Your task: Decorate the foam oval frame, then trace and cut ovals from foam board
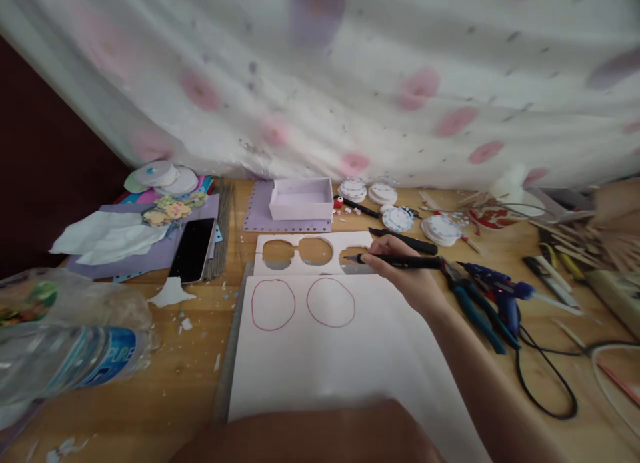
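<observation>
My right hand (406, 279) is closed around a black pen (400, 261), held almost level with its tip pointing left. The tip is at the far edge of a large white sheet (325, 369), right beside a white strip with round cut-out holes (300, 249). Two red circles (273, 304) (331, 302) are drawn side by side on the sheet, left of the hand. My left hand is not visible. A blurred skin-coloured shape (310, 436) crosses the bottom edge; I cannot tell what it is.
A plastic water bottle (75, 356) lies close at the left. A phone (193, 249), tissue and purple foam sit at the back left, and a white box (301, 197) at the back centre. On the right are a second black marker (405, 239), pliers (473, 303), a blue glue gun (500, 296), its cable and wooden sticks (600, 243).
</observation>
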`<control>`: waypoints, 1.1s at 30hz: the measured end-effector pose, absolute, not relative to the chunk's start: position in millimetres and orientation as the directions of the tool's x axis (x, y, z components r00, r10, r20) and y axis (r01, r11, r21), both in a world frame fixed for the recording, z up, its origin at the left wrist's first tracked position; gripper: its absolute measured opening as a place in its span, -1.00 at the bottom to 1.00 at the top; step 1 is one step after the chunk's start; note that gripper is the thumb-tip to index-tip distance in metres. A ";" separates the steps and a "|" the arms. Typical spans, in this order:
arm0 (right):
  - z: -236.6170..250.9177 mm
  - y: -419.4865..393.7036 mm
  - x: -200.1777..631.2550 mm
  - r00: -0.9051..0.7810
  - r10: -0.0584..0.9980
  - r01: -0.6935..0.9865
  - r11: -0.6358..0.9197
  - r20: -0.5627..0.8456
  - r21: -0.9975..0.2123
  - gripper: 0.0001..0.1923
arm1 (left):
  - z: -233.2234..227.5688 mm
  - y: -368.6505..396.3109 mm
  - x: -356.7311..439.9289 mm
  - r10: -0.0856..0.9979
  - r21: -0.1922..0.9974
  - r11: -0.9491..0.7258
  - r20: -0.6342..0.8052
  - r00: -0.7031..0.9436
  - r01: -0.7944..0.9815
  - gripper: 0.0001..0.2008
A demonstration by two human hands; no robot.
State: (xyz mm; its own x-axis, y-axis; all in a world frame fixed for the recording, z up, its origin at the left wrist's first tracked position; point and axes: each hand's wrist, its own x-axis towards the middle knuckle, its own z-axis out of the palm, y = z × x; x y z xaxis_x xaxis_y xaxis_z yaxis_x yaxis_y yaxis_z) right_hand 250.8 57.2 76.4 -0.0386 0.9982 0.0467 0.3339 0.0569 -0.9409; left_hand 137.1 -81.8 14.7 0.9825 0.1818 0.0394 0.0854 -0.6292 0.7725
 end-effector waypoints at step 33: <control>73.9 -99.4 240.5 -0.289 0.944 0.396 0.267 0.157 -0.878 -0.46 | 114.1 -46.7 23.2 0.511 0.751 -0.505 -0.137 0.849 0.426 -0.84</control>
State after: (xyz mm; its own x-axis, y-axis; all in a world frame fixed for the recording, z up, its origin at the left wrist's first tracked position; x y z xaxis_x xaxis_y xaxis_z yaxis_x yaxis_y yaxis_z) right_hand 240.5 -99.4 73.9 -0.2890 0.9443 0.1573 0.3960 0.2675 -0.8784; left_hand 23.2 -46.7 114.1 0.8485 0.5111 -0.1371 0.4256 -0.5051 0.7509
